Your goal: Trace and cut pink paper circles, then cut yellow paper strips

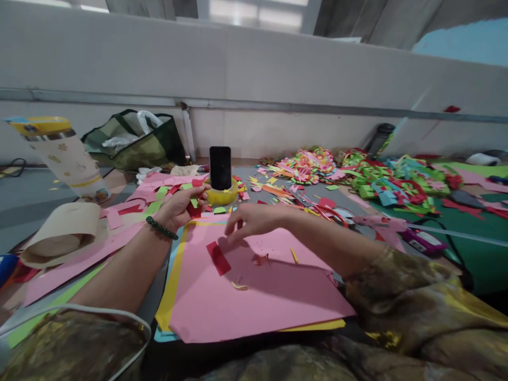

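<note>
My left hand (180,207), with a green bead bracelet on the wrist, is closed on a small red paper piece (194,210) near a yellow tape roll (223,196). A black phone (220,167) stands upright in that roll. My right hand (256,221) hovers over a large pink paper sheet (254,288), fingers spread and pointing down, its fingertips just above a red paper strip (218,257) that lies on the sheet. Small paper scraps lie scattered on the pink sheet.
A brown paper roll (59,235) lies at the left, with a patterned bottle (65,156) and a green bag (137,140) behind it. Heaps of coloured paper cut-outs (357,174) fill the right side. Scissors (333,212) lie right of my right hand. A grey wall (254,69) runs behind.
</note>
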Motion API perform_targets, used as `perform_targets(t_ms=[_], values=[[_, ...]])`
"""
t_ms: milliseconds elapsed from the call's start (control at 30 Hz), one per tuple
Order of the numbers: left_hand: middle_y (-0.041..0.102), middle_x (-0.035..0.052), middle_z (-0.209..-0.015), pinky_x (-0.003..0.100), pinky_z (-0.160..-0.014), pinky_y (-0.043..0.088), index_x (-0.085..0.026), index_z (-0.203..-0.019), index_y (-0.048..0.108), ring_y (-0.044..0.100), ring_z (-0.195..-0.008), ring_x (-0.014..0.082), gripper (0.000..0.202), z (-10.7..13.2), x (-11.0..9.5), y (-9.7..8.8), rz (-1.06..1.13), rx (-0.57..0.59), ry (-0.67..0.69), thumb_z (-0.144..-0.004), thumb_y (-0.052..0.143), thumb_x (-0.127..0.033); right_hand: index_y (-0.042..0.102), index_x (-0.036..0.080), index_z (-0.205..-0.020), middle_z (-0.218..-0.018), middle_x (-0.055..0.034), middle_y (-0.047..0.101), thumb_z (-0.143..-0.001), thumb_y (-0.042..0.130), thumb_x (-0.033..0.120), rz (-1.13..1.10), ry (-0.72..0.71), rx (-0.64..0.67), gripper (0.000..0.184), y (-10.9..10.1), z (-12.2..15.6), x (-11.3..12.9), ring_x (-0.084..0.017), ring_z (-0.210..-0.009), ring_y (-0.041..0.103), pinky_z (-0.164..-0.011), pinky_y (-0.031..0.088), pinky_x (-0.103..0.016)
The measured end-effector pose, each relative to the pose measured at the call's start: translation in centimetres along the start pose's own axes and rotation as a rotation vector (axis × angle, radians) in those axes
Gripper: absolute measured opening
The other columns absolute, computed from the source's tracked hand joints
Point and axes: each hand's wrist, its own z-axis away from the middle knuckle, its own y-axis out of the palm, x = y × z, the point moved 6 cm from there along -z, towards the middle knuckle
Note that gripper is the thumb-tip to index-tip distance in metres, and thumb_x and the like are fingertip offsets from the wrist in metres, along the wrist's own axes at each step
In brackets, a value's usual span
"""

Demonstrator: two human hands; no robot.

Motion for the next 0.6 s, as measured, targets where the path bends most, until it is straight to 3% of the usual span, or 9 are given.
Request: perform_targets(t_ms=[67, 133, 267, 333, 500, 600], values=[[0.050, -0.0009, -0.059, 0.011, -0.040, 0.042, -0.010, -0.082, 0.061, 0.045, -0.041, 0.0034, 0.008, 0.1, 0.1, 0.2, -0.005, -0.006, -0.006, -0.081, 0.054, -0.006, 0.068, 0.015, -0.098, -0.093, -0.0068, 0.067, -0.067, 0.071, 0.042, 0.053, -0.027, -0.093, 0.041, 1.3, -1.7, 0.8, -0.017, -0.076, 0.057, -0.060, 0.041, -0.023], [0.050, -0.0012, -0.058, 0.011, -0.039, 0.041, -0.009, -0.082, 0.061, 0.045, -0.041, 0.0034, 0.008, 0.3, 0.1, 0.4, -0.012, -0.012, -0.009, -0.081, 0.054, -0.006, 0.066, 0.015, -0.096, -0.089, -0.0054, 0.065, -0.057, 0.077, 0.044, 0.069, -0.020, -0.094, 0.049, 3.0, -3.3, 1.0, -0.017, -0.071, 0.055, -0.055, 0.039, -0.023], [0.050, -0.0016, -0.057, 0.011, -0.038, 0.041, -0.009, -0.082, 0.060, 0.045, -0.040, 0.0032, 0.011, 0.5, 0.0, 0.5, -0.025, -0.020, -0.007, -0.084, 0.049, -0.007, 0.063, 0.015, -0.073, -0.063, 0.0031, 0.058, -0.059, 0.076, 0.030, 0.014, 0.000, -0.048, 0.024, 4.4, -4.5, 0.2, -0.011, -0.057, 0.049, -0.047, 0.033, -0.021], [0.050, -0.0020, -0.057, 0.011, -0.039, 0.041, -0.010, -0.082, 0.060, 0.044, -0.040, 0.0027, 0.012, 0.4, 0.1, 0.5, -0.032, -0.017, -0.006, -0.085, 0.048, -0.007, 0.061, 0.015, -0.072, -0.061, 0.0037, 0.056, -0.059, 0.076, 0.026, -0.032, 0.021, -0.090, 0.023, 3.3, -4.1, -0.5, -0.010, -0.057, 0.048, -0.047, 0.033, -0.020], [0.054, -0.0003, -0.057, 0.013, -0.036, 0.040, -0.012, -0.076, 0.059, 0.044, -0.038, 0.0038, 0.010, 0.8, 1.6, 1.9, -0.083, 0.031, -0.044, -0.084, 0.058, -0.018, 0.050, 0.015, -0.114, -0.076, 0.0008, 0.060, -0.072, 0.067, 0.032, -0.228, 0.057, -0.344, 0.048, -2.3, -2.1, -2.1, -0.009, -0.061, 0.053, -0.052, 0.043, -0.020], [0.056, 0.0000, -0.057, 0.014, -0.032, 0.035, -0.014, -0.077, 0.061, 0.044, -0.037, 0.0052, 0.017, 1.7, 3.0, 3.5, -0.124, 0.097, -0.082, -0.081, 0.064, -0.031, 0.044, 0.013, -0.121, -0.079, 0.0000, 0.060, -0.067, 0.070, 0.022, -0.299, 0.000, -0.516, 0.060, -4.2, -1.3, -1.6, -0.010, -0.062, 0.055, -0.054, 0.045, -0.021]])
